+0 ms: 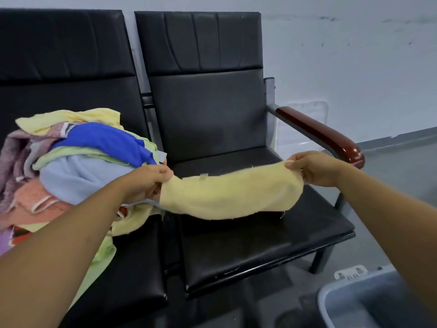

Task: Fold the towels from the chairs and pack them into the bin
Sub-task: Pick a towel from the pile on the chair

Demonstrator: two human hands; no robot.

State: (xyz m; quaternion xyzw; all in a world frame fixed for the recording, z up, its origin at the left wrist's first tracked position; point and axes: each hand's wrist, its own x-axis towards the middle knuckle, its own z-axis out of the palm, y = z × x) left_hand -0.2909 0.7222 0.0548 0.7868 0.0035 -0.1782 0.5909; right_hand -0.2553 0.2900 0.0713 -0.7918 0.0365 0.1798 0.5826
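Two black padded chairs stand side by side against a pale grey wall [354, 55] scuffed with dark marks. The left chair [71, 55] carries a loose heap of towels [78, 166] on its seat: yellow, blue, light blue, green, salmon, mauve. Some spill over the front edge. The right chair [260, 245] has a glossy seat, worn along the front lip, with a red-brown armrest [326, 133] on a metal bracket at its far side. We hold a pale yellow towel [231, 195] stretched above that seat, sagging in the middle; we cannot tell whether its lower edge touches the cushion. Our left grip [151, 178] pinches the towel's left end, just beside the heap. Our right grip [314, 169] pinches the other end, near the armrest. A grey bin [324, 301] sits on the grey floor [402, 176] at lower right, in front of the right chair, with a white latch [352, 272] on its rim. Its inside is mostly cut off by the frame.
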